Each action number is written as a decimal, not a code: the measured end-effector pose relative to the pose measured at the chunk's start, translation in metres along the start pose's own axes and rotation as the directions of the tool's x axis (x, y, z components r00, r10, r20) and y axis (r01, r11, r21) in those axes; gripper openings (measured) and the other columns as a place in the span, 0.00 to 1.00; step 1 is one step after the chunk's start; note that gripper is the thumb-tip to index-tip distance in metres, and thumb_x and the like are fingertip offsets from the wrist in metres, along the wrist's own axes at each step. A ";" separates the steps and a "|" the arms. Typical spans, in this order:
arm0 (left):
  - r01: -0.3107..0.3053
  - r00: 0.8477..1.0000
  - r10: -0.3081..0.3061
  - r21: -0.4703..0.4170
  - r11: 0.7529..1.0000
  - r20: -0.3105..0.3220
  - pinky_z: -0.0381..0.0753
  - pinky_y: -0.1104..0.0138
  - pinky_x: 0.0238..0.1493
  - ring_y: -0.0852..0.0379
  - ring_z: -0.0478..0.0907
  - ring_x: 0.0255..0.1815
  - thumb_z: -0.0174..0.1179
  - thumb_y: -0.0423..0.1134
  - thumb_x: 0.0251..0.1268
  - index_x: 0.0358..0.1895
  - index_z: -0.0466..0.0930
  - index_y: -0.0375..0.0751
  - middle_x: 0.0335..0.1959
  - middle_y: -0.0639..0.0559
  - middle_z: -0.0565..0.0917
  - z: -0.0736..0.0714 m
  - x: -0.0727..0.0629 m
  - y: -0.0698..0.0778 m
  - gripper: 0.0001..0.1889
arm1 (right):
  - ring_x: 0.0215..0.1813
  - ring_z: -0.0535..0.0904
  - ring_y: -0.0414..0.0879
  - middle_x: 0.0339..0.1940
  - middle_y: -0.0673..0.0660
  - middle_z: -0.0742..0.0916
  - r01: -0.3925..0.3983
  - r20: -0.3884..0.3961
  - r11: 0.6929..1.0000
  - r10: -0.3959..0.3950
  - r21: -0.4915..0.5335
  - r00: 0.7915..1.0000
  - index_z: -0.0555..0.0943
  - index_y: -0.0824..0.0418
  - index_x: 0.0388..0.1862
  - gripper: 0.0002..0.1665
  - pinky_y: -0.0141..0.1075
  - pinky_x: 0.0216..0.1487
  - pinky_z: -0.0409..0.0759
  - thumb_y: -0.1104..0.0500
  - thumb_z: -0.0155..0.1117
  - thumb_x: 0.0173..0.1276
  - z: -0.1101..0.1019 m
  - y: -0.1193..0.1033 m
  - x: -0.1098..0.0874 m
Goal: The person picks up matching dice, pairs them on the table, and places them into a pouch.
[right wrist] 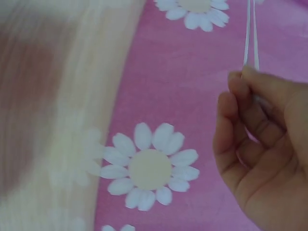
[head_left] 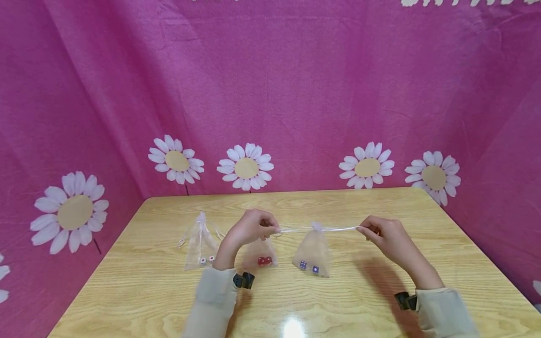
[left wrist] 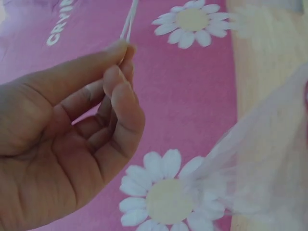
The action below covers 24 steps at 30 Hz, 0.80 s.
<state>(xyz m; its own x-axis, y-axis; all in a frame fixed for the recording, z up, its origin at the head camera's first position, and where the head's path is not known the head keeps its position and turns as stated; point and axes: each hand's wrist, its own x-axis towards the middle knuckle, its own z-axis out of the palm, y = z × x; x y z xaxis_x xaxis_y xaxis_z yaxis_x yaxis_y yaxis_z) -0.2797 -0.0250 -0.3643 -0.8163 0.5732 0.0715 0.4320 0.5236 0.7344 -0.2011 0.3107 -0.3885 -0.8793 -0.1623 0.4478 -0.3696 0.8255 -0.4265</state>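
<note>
A sheer white drawstring bag (head_left: 314, 251) with two blue dice (head_left: 315, 269) inside stands over the table, its neck gathered tight. White drawstrings (head_left: 338, 229) stretch taut from both sides of that neck. My left hand (head_left: 253, 226) pinches the string end on the left between thumb and fingertip. On the other side my right hand (head_left: 386, 234) pinches the opposite end the same way. Behind my left hand is a second sheer bag (head_left: 252, 256) with red dice (head_left: 265, 260), its top hidden by the hand. In both wrist views the string runs up from the pinched fingertips.
A third sheer bag (head_left: 196, 249) holding white dice (head_left: 207, 260) sits to the left, closed at the top with its strings hanging loose. All stand on a wooden table (head_left: 338, 305). A pink cloth (head_left: 296, 94) printed with daisies rises behind the table and at its sides.
</note>
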 end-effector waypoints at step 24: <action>0.188 0.980 -0.180 0.096 0.977 -0.085 0.77 0.71 0.32 0.59 0.75 0.29 0.63 0.37 0.66 0.36 0.85 0.39 0.31 0.49 0.83 0.022 0.005 0.001 0.05 | 0.26 0.76 0.34 0.26 0.54 0.88 -0.131 0.044 0.988 0.128 0.081 0.991 0.84 0.65 0.36 0.04 0.28 0.25 0.73 0.65 0.66 0.64 0.035 -0.006 0.002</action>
<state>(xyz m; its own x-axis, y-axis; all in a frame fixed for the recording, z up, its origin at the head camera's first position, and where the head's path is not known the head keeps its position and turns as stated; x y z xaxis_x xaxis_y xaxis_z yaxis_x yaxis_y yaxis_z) -0.2752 -0.0076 -0.3776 -0.9103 0.4138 -0.0053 0.3054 0.6803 0.6663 -0.2115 0.2869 -0.4126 -0.9318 -0.0791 0.3542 -0.2740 0.7933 -0.5437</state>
